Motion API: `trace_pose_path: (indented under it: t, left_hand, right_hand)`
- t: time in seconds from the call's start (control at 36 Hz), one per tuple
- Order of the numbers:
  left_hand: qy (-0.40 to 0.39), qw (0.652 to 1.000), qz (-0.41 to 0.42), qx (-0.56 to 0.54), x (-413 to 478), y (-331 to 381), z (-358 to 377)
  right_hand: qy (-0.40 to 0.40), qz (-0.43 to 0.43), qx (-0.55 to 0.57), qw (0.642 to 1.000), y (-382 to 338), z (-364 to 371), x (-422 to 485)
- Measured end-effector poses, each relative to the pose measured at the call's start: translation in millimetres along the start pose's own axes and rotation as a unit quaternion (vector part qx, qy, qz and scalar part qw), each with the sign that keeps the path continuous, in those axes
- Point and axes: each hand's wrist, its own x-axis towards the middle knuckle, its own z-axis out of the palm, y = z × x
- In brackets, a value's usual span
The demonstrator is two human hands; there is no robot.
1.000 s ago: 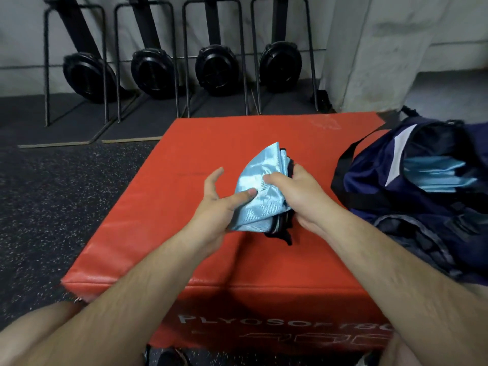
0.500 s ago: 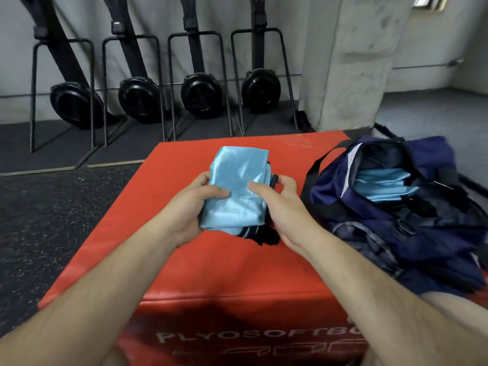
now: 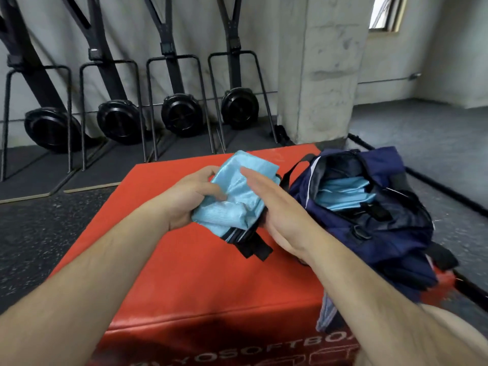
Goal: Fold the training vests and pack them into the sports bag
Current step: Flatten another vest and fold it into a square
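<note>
Left hand (image 3: 190,199) grips the folded blue vest (image 3: 237,204) above the red box (image 3: 198,273), fingers curled round its edge. Right hand (image 3: 280,215) lies flat against the vest, fingers straight, gripping nothing. Sports bag (image 3: 396,233) gapes at three o'clock, folded vests (image 3: 343,192) inside.

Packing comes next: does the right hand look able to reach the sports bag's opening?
Probably yes: the sports bag gapes open beside the right hand, flat on the vest; nothing lies between.
</note>
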Motion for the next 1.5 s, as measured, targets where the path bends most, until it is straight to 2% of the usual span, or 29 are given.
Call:
trace_pose_path:
  t: [0.06,0.14,0.28,0.42,0.5,0.61,0.69,0.81,0.89,1.03,1.17,1.5]
  left_hand:
    - [-0.018,0.999,-0.002,0.052,6,5,10]
    - [-0.02,0.998,0.01,0.065,17,8,25]
    - [0.069,0.997,0.024,-0.01,33,0,59]
    - [0.038,0.996,-0.035,-0.078,44,-20,101]
    - [0.066,0.994,-0.024,-0.078,58,-24,120]
    - [0.081,0.995,0.042,0.029,82,-25,140]
    - [0.068,0.99,0.082,0.097,99,-23,157]
    - [0.13,0.953,0.147,0.233,128,-25,173]
    - [0.134,0.922,0.109,0.348,145,-32,178]
    - [0.07,0.87,0.079,0.482,163,-35,177]
    - [0.062,0.855,0.09,0.507,170,-19,174]
    - [0.061,0.87,0.124,0.473,171,-3,167]
  right_hand:
    - [-0.004,0.042,0.011,0.999,-2,-9,-1]
    - [0.052,0.034,-0.095,0.994,3,-26,-1]
    - [0.169,0.002,-0.086,0.982,-4,-46,-9]
    - [0.244,0.012,-0.093,0.965,-10,-68,-14]
    - [0.289,0.022,-0.109,0.951,-9,-81,-16]
    - [0.318,0.044,-0.145,0.936,-12,-105,-15]
    - [0.329,0.064,-0.118,0.935,-21,-127,-11]
    - [0.364,0.075,-0.073,0.925,-21,-155,-10]
    - [0.383,0.093,-0.05,0.918,-11,-170,-8]
    - [0.388,0.114,-0.036,0.914,-2,-184,-1]
    - [0.376,0.125,-0.036,0.917,4,-189,7]
    - [0.418,0.115,0.037,0.901,27,-191,80]
